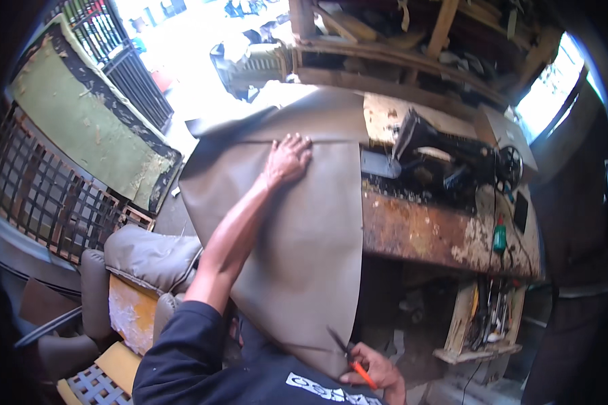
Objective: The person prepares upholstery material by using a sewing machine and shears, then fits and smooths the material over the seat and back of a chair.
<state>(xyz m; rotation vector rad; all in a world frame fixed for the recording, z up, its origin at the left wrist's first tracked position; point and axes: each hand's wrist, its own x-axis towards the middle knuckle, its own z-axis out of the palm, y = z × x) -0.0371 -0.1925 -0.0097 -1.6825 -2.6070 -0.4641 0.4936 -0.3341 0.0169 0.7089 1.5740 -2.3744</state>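
Left hand (288, 158) lay flat, fingers spread, on brown sheet (304, 236) at table's (419, 233) left edge | right hand (378, 370) clamped on scissors (350, 359) at sheet's near edge

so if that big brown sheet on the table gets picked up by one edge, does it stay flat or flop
Likely flops: the brown sheet already drapes over the table edge and hangs down in a curve. It looks smooth, maybe vinyl, so it may slide; the left hand presses it flat. The right hand holds scissors at its lower edge.
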